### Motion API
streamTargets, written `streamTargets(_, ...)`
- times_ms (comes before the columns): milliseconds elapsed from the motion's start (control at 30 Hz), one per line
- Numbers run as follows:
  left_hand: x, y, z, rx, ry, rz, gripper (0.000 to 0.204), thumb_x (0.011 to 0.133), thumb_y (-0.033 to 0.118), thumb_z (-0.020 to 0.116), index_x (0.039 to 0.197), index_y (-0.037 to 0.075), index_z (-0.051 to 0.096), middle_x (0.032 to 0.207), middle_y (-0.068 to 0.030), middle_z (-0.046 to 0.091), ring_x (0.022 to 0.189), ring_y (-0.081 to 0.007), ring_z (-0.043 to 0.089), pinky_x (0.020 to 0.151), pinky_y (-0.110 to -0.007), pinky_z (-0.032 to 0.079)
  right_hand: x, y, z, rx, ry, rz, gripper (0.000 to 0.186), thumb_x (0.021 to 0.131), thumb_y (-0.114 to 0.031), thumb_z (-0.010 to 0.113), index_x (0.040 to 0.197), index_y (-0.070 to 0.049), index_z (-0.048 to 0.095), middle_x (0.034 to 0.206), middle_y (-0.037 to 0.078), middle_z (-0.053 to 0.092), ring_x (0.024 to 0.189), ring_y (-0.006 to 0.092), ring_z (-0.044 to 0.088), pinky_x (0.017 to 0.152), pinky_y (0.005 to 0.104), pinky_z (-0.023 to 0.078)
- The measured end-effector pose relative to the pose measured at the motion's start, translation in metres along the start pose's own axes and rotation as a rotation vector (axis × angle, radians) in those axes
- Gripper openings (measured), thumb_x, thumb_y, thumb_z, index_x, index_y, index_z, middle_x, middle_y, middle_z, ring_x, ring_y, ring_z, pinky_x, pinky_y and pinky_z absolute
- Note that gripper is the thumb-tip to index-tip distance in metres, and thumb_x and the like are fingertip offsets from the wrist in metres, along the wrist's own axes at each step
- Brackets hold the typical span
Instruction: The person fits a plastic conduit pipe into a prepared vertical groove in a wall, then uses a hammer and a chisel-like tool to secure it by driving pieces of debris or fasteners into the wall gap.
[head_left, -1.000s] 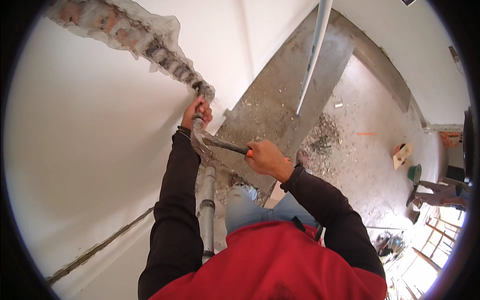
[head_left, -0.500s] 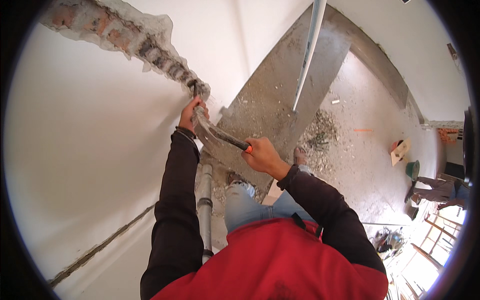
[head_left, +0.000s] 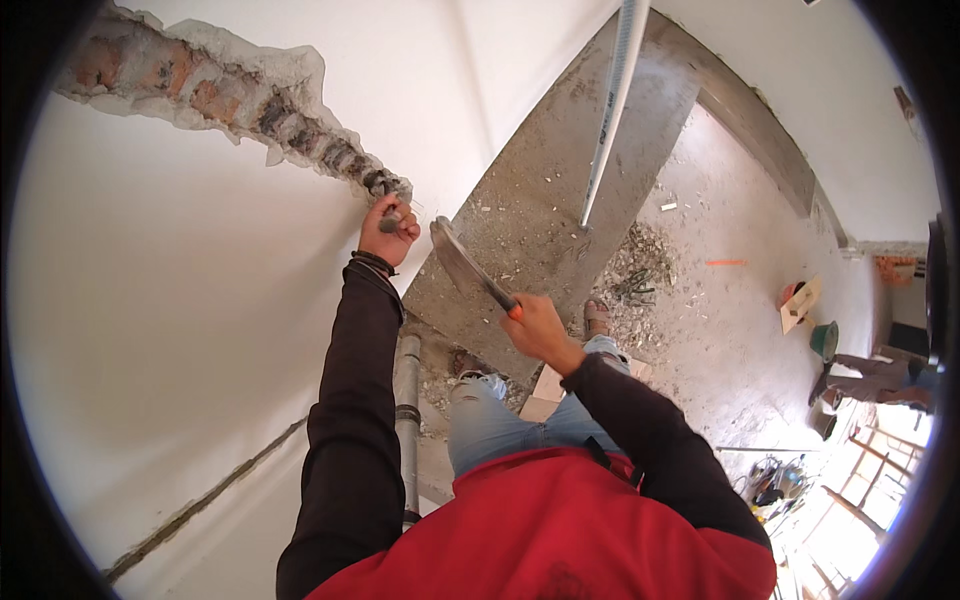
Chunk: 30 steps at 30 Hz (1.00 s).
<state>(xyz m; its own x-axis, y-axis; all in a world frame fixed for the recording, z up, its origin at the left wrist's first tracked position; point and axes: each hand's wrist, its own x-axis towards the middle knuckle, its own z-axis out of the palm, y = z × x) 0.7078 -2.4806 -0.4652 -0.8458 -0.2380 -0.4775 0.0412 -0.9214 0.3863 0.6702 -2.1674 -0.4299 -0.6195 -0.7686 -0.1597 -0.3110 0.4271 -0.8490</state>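
Note:
My left hand point(head_left: 384, 238) is wrapped round a chisel point(head_left: 389, 223), whose blunt end sticks out of the fist. Its tip, mostly hidden, sits at the lower end of a rough groove point(head_left: 215, 98) broken into the white wall point(head_left: 190, 270). Brick and grey mortar show inside that groove. To the right, my right hand point(head_left: 541, 330) grips a hammer point(head_left: 466, 268) near the orange part of its handle. The hammer is smeared by motion, and its head is apart from the chisel.
A pale pipe point(head_left: 610, 125) stands upright ahead, and a grey pipe point(head_left: 408, 400) rises beside my left arm. Rubble point(head_left: 640, 265) lies on the floor near my feet. Farther right are a green bucket point(head_left: 825, 340) and another person's legs point(head_left: 865, 380).
The hammer has swung back from the chisel toward the right and down, with my right hand. My left hand still holds the chisel at the groove's end. The view has shifted slightly.

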Motion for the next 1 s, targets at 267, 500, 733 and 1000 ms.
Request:
streamTargets(267, -0.011, -0.028, 0.004, 0.112, 0.070, 0.059, 0.021, 0.094, 0.019, 0.048, 0.074, 0.012, 0.045, 0.058, 0.0018, 0.040, 0.055, -0.0126, 0.040, 0.057, -0.030, 0.035, -0.039, -0.057, -0.049, 0.204, -0.081, -0.012, 0.013, 0.065, -0.010, 0.066, 0.071, -0.003, 0.056, 0.060, 0.021, 0.052, 0.062, 0.0424, 0.054, 0.054, 0.0441, 0.043)
streamTargets(500, 0.003, -0.036, 0.023, 0.105, 0.050, 0.064, 0.023, 0.094, 0.020, 0.049, 0.073, 0.012, 0.045, 0.056, 0.0016, 0.040, 0.054, -0.0125, 0.040, 0.056, -0.030, 0.037, 0.010, 0.000, 0.009, 0.131, 0.038, -0.158, 0.013, 0.066, -0.009, 0.065, 0.072, -0.002, 0.056, 0.059, 0.020, 0.053, 0.063, 0.0438, 0.055, 0.055, 0.0457, 0.043)
streamTargets(733, -0.007, -0.022, -0.019, 0.189, 0.036, 0.037, 0.023, 0.094, 0.022, 0.048, 0.074, 0.012, 0.043, 0.055, -0.0003, 0.042, 0.054, -0.0145, 0.040, 0.052, -0.031, 0.035, -0.025, -0.025, 0.004, 0.150, -0.106, -0.039, 0.014, 0.070, -0.014, 0.062, 0.071, -0.001, 0.056, 0.060, 0.021, 0.053, 0.061, 0.0434, 0.054, 0.055, 0.0464, 0.043)
streamTargets(1000, 0.015, -0.033, 0.008, 0.011, 0.077, -0.045, 0.024, 0.094, 0.018, 0.050, 0.072, 0.012, 0.043, 0.061, -0.0003, 0.043, 0.054, -0.0129, 0.037, 0.057, -0.030, 0.033, 0.032, 0.013, 0.015, -0.044, -0.021, -0.128, 0.015, 0.071, -0.016, 0.059, 0.072, -0.002, 0.058, 0.062, 0.022, 0.055, 0.063, 0.0438, 0.056, 0.058, 0.0488, 0.044)
